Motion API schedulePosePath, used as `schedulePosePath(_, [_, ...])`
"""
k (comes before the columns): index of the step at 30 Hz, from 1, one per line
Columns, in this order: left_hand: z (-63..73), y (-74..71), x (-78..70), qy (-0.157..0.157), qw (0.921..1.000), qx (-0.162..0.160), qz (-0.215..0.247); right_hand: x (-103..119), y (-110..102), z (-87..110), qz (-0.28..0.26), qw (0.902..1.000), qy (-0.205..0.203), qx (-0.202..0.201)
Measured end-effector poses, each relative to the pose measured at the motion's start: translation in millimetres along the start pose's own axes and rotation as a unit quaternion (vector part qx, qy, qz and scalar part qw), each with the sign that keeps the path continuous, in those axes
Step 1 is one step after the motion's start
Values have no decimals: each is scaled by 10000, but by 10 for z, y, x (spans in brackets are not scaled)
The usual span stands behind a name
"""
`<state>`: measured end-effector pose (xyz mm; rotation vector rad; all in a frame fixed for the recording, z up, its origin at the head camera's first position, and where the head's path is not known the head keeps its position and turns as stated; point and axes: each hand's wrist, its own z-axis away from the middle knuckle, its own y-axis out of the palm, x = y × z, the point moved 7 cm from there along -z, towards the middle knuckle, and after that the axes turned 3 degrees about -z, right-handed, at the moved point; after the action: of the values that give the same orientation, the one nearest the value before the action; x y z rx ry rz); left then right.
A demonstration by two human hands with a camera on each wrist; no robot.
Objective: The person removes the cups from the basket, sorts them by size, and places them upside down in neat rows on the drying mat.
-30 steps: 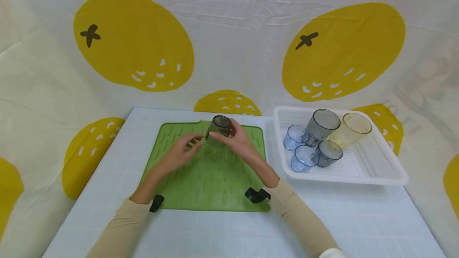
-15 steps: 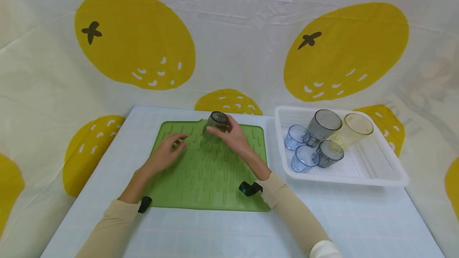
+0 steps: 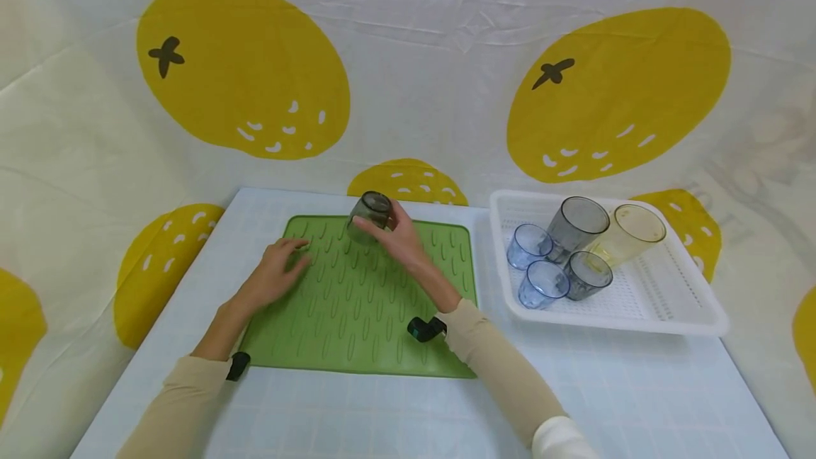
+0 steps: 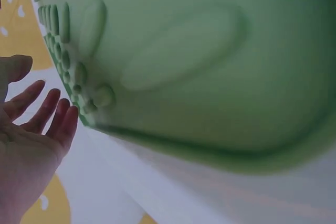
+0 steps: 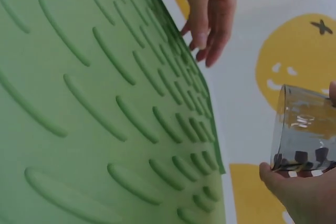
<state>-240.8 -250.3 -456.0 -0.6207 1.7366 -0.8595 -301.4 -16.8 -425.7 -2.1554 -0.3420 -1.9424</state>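
Note:
My right hand [image 3: 403, 238] holds a small smoky-grey drinking glass [image 3: 368, 219] between thumb and fingers, over the far part of a green ridged drying mat [image 3: 363, 317]. The glass is turned upside down and slightly tilted, its dark base uppermost. In the right wrist view the rim of the glass faces the mat side, with the thumb close to that rim. My left hand [image 3: 270, 276] hovers by the mat's left edge, fingers loosely bent and nothing in them. Its spread fingers [image 4: 65, 121] also show in the left wrist view.
To the right stands a white perforated plastic basket [image 3: 669, 310]. Inside are two blue glasses [image 3: 542, 285], two grey glasses [image 3: 576, 225] and a taller yellow glass [image 3: 631, 236]. A fruit-patterned cloth [image 3: 427, 91] hangs behind the pale table [image 3: 357, 416].
My right hand has carried the glass left and slightly farther back over the mat. My left hand has drawn away from the glass toward the mat's left edge.

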Motion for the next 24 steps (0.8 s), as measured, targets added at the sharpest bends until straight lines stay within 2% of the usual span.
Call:
schedulePosePath(7, [74,-83,97,-73,9995,-87,-300,-49,106,-73,-140,9995,-216,-169])
schedulePosePath(13, [115,-114,218,-261,9991,14,-342,-99,201,-114,-179,9993,-271,-211])
schedulePosePath(17, [131,-110,263,-103,9997,123,-187,-150,246,-136,-298,9989,-281,-218])
schedulePosePath(24, [190,-89,328,369,9984,418,-6,-219,327,-163,-401,9989,-216,-115])
